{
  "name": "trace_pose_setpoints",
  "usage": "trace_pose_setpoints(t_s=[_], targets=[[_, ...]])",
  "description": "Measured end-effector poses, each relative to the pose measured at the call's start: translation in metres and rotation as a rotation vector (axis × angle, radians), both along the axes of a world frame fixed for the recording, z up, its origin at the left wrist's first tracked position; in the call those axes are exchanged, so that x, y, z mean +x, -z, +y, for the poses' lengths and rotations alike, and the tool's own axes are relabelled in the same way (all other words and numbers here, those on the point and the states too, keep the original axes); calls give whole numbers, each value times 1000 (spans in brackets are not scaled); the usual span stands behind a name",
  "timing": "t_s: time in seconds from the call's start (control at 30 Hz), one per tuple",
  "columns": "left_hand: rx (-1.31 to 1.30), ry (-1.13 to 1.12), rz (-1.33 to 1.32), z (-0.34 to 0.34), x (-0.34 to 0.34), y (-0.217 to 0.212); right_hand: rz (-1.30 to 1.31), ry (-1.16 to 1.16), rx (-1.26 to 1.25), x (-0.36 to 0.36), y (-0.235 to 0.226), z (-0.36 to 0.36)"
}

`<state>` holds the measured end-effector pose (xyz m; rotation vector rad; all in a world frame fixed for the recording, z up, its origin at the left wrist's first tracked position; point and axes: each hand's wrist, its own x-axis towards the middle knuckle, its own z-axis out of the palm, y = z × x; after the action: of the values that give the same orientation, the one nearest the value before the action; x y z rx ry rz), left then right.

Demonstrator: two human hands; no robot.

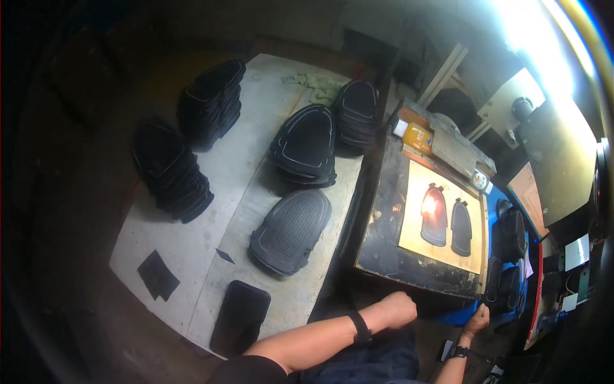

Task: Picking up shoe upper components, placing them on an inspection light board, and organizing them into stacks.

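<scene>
Forearms (307,347) extended, left hand (396,311) and right hand (476,321) are curled closed near black table (379,249)

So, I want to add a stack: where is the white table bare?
The white table has a bare strip between the left stacks and grey pad, and a smaller patch between the bigger scrap and slab. Far right, stacks and cloth crowd it.

worktable (233,211) at left, pad stack (169,169) along its left edge, second stack (210,105) behind, vented pad (291,230) near its right edge, bench (384,237) to the right, board (412,217) on it, two cutouts (460,230) side by side on the board, left hand (398,310) and right hand (475,320) before the bench
</scene>
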<state>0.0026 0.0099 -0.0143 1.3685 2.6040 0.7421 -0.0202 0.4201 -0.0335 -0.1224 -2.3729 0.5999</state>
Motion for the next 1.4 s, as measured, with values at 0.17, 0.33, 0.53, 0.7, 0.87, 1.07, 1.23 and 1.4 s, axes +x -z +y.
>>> trace_pose_setpoints(t_s=[0.17,0.33,0.53,0.7,0.87,1.07,1.23,1.4], targets=[[6,-8,-20,-3,0,-6,-31,19,-3,-1,-5,-7],[-31,-17,-46,-2,3,-6,11,2,17,2,-13,-21],[-87,47,-6,-6,-3,-5,9,-4,6,6,-21,-32],[-99,36,17,-10,-2,-8,-157,80,-152,9,-50,-56],[-127,52,9,-10,-1,-12,-100,-330,-365,-32,-110,-100],[-210,71,12,-13,-2,-18,-537,-262,-130,-152,-134,-179],[-184,68,29,-12,-1,-15,-664,-22,170,-198,-136,-205],[-159,51,1,-13,-2,-18,-563,53,-9,-189,-123,-220]])
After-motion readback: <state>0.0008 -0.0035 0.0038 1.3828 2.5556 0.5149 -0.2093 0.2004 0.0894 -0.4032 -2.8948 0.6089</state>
